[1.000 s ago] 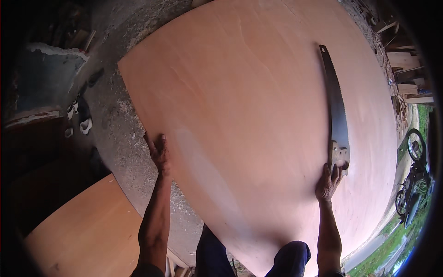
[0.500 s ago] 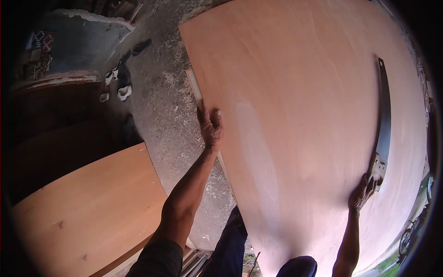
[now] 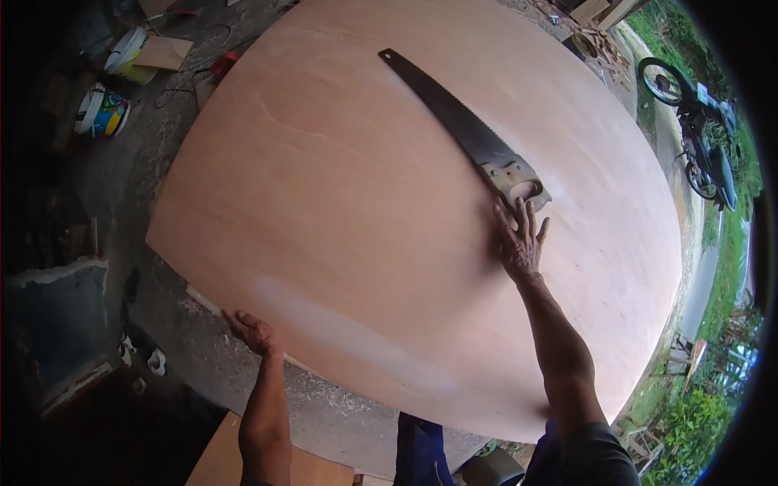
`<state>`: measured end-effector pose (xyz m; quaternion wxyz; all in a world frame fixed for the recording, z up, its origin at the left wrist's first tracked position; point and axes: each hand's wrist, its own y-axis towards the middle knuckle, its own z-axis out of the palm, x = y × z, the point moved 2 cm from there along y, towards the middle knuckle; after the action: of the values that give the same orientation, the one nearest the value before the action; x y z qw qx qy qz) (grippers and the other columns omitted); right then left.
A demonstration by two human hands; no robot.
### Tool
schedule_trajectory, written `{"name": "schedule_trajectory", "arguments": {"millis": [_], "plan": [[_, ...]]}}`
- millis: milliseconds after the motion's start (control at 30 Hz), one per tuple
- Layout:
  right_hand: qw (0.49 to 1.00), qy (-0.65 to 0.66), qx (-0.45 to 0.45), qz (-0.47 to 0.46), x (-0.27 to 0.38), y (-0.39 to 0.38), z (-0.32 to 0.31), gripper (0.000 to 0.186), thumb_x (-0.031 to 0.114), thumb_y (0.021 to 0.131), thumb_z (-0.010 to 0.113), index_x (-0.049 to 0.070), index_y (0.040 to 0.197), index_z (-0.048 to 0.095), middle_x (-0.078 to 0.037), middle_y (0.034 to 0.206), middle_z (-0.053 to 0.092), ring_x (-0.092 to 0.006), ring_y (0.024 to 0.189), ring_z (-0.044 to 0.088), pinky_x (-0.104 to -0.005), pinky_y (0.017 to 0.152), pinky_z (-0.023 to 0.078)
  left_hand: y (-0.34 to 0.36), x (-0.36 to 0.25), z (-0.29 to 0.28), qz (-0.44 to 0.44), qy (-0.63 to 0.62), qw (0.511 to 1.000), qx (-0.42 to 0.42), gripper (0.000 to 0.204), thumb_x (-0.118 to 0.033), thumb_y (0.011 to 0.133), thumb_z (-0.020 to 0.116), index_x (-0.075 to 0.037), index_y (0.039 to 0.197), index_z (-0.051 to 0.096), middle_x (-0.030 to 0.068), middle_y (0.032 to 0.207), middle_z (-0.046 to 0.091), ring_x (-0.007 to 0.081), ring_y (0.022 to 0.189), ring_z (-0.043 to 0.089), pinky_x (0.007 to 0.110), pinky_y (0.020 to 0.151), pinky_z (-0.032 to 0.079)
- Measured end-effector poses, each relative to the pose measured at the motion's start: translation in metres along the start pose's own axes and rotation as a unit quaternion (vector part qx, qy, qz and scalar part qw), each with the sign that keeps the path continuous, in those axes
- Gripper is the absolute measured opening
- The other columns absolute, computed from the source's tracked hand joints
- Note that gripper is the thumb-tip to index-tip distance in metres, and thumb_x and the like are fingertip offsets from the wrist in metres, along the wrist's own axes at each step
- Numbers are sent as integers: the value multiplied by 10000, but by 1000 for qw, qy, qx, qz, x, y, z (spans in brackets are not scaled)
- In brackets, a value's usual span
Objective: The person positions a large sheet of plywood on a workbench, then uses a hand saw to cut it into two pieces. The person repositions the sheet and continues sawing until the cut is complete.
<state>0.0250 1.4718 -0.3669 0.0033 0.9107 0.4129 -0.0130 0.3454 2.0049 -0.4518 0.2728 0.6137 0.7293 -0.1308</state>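
Observation:
A large sheet of pale reddish plywood (image 3: 348, 194) lies flat across the middle. Its near left edge is under my left hand (image 3: 253, 330), which has closed round it beside a thin wooden strip (image 3: 203, 300); some of the fingers are hidden. On top of the sheet rests a handsaw (image 3: 454, 117), its dark blade slanting away to the far left and its worn handle toward me. My right hand (image 3: 521, 243) reaches over the plywood with fingers spread, the fingertips at the handle's near end and not wrapped round it.
Another wooden panel (image 3: 312, 470) lies low at the near left. Shavings cover the concrete floor (image 3: 348, 409). Buckets (image 3: 109, 109) stand at the far left, shoes (image 3: 156, 362) at the left. A motorcycle (image 3: 703, 134) is parked outside on the right, beside grass.
The view has swung to the right, so sheet, saw and hands appear shifted left and turned. My right hand's fingers are more spread by the saw handle. My left hand stays at the edge.

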Motion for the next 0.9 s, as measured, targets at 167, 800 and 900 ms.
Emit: {"name": "schedule_trajectory", "arguments": {"millis": [167,800,900], "plan": [[913,146,-27,381,45,-153,14,718,273,962,570,221,1588,221,-151,1617,228,-358,1500,209,-632,1180,140,8,18,5,3,18,999,44,549,-375,1050,399,-75,1508,353,228,1287,567,360,1131,582,458,965,481],[139,275,-283,908,-13,-606,29,437,198,888,719,85,1257,514,-118,1112,574,-256,988,583,-476,826,489,24,18,6,16,165,979,120,459,-350,1026,449,-90,1404,458,189,1274,612,331,1096,619,458,952,503],[132,343,-231,901,-27,-624,30,192,163,902,694,72,1036,591,-77,877,552,-217,747,571,-385,631,470,32,22,8,41,217,966,136,447,-353,1023,454,-92,1385,474,185,1265,615,326,1090,622,459,945,502]]}}
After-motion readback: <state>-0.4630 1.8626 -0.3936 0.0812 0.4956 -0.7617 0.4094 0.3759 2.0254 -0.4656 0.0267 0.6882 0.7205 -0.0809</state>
